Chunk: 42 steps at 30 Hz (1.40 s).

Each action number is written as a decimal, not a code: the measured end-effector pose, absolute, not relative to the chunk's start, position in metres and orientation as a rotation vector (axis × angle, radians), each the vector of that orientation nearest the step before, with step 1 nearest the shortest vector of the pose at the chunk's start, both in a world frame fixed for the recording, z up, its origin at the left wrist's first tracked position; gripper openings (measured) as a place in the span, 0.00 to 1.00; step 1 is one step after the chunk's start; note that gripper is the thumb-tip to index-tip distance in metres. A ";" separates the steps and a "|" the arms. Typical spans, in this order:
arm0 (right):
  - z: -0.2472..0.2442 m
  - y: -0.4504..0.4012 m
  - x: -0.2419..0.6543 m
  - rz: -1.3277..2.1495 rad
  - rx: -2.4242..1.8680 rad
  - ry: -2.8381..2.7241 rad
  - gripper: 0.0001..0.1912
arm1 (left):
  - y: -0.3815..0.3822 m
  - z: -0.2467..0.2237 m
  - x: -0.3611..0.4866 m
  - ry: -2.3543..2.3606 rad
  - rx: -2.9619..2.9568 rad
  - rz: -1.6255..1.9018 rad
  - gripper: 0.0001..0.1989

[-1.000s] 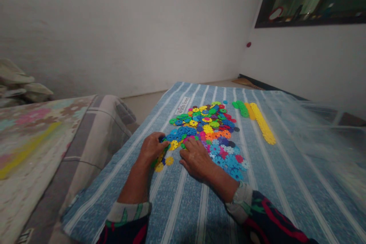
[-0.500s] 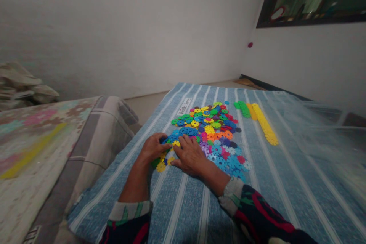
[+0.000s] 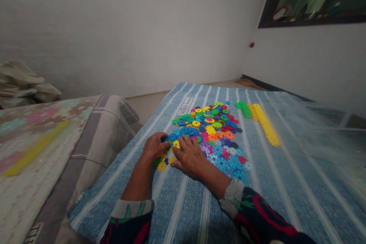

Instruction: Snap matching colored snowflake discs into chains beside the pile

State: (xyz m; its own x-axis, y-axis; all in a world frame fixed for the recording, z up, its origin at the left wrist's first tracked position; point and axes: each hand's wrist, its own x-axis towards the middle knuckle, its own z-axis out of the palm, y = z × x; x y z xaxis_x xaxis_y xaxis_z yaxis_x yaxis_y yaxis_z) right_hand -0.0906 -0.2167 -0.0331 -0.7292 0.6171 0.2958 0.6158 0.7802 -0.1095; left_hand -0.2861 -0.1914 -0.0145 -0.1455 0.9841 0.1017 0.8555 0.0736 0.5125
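Flat flower-shaped plastic discs in many colours lie heaped on a blue striped cloth (image 3: 188, 206). My left hand (image 3: 154, 146) is at the heap's left edge, its fingers bent against blue and green discs (image 3: 174, 136); whether it grips one is hidden. My right hand (image 3: 190, 156) rests palm down on the heap's near left part, fingers spread over blue and yellow discs. Yellow discs (image 3: 162, 166) lie between and below the hands. To the right of the hand are light blue discs (image 3: 224, 163), with orange ones (image 3: 220, 136) beyond.
A row of overlapping yellow discs (image 3: 267, 126) lies right of the heap, beside green discs (image 3: 244, 109). A clear plastic container or sheet (image 3: 320, 126) is at the right. On the left stands a cloth-covered surface (image 3: 97, 137) with a yellow strip (image 3: 36, 150).
The view has shifted very slightly. Both hands stay in nearly the same place on the discs.
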 end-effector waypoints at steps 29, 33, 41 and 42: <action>-0.029 -0.222 -0.086 0.061 -0.900 -2.635 0.19 | -0.189 -0.021 -0.289 2.066 1.729 0.798 0.16; -0.028 -0.225 -0.090 0.070 -0.853 -2.646 0.18 | -0.186 -0.026 -0.291 2.053 1.753 0.854 0.15; -0.035 -0.222 -0.099 0.124 -0.830 -2.716 0.26 | -0.180 -0.039 -0.296 1.965 1.641 1.115 0.15; -0.036 -0.222 -0.100 0.125 -0.832 -2.718 0.26 | -0.179 -0.041 -0.297 1.953 1.608 1.155 0.15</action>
State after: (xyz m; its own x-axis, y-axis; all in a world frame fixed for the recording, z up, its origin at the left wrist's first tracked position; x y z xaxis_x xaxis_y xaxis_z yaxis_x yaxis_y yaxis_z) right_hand -0.1001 -0.2216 -0.0360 -0.7891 0.5591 0.2543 0.5334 0.8291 -0.1676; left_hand -0.2968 -0.1794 -0.0406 -0.2885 0.9326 0.2170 0.6394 0.0189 0.7687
